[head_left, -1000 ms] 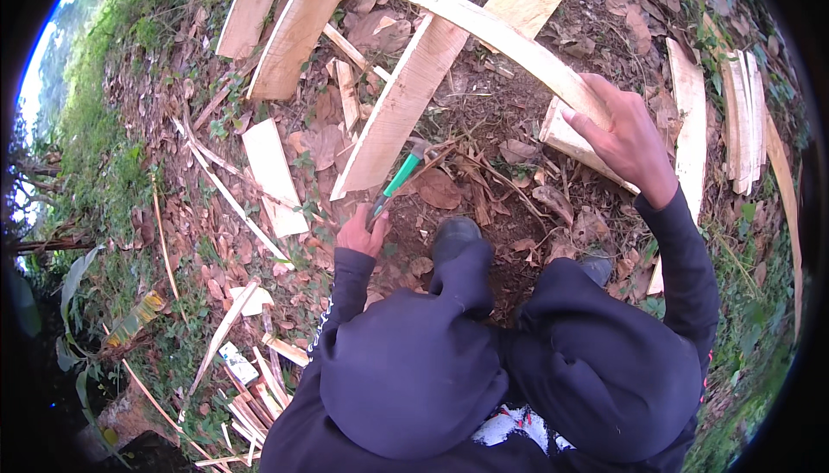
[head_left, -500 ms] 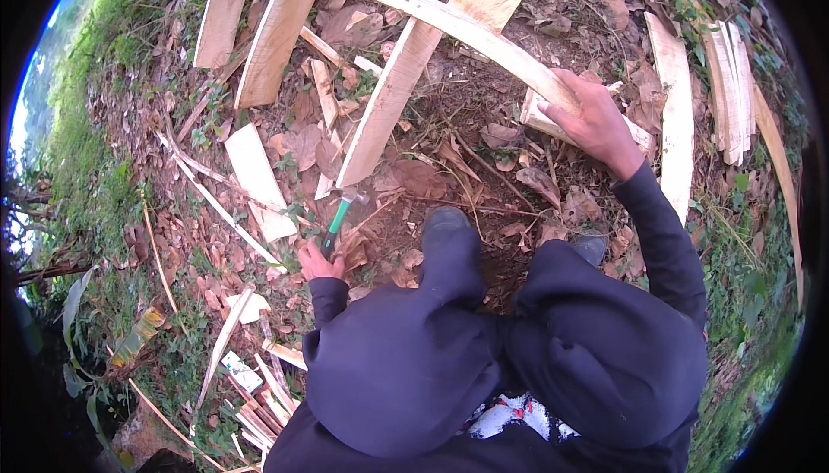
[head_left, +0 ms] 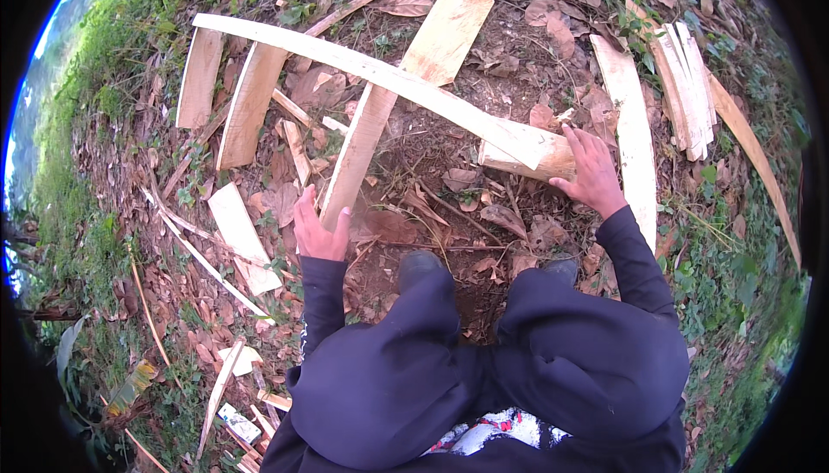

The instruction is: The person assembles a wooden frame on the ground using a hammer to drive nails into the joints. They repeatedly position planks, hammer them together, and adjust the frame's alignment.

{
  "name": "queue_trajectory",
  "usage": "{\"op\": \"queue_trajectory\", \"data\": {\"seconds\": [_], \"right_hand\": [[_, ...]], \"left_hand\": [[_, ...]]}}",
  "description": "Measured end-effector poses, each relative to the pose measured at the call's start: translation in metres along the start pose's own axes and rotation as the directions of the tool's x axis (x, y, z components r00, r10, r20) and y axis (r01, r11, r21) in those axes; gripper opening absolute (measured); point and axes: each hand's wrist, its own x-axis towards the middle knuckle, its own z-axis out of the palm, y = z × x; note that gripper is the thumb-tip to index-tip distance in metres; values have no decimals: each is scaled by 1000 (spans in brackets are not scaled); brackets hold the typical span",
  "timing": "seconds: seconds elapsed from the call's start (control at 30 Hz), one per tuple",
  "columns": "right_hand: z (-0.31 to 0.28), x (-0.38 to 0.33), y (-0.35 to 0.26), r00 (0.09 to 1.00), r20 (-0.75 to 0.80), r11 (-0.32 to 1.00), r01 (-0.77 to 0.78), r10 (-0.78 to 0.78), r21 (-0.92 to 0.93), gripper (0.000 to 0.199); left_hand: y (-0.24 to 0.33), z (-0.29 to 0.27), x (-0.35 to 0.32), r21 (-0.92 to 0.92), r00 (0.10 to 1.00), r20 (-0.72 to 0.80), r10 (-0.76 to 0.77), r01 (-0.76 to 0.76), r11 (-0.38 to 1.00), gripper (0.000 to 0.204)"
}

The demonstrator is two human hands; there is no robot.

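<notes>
My left hand (head_left: 321, 230) has its fingers apart at the near end of a pale plank (head_left: 358, 141), with the thumb by the plank's edge; I cannot tell whether it presses on the wood. My right hand (head_left: 592, 169) spans the end of a short thick wooden block (head_left: 527, 159), thumb on the near side and fingers on the far side. Across the block and the plank lies a long curved board (head_left: 363, 67). Its right end rests on the block, just beside my right fingers. Its left part runs over two more boards (head_left: 250, 102).
A flat offcut (head_left: 242, 236) and thin strips lie to the left. On the right are a long slab (head_left: 628, 128) and a stack of split wood (head_left: 682, 93). My boots (head_left: 420, 268) stand on leaf-strewn soil. A small box (head_left: 239, 422) lies by sticks at lower left.
My left hand has let go of the green-handled hammer, which no longer shows, and has come to the plank's end. My right hand has left the curved board for the block's end.
</notes>
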Motion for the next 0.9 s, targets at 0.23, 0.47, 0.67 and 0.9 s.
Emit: {"op": "queue_trajectory", "data": {"seconds": [0.23, 0.47, 0.67, 0.9], "right_hand": [[13, 4, -1, 994, 110, 999, -10, 6, 31, 115], [22, 7, 2, 993, 115, 999, -36, 33, 22, 106], [-12, -26, 46, 972, -23, 970, -234, 236, 62, 100], [-25, -92, 158, 815, -201, 819, -568, 544, -86, 96]], "left_hand": [[-12, 6, 12, 175, 986, 168, -12, -17, 984, 47], [14, 14, 48, 57, 979, 183, 91, -103, 993, 35], [26, 14, 41, -15, 984, 116, 135, -134, 991, 23], [37, 27, 24, 98, 934, 352, 63, -104, 990, 32]]}}
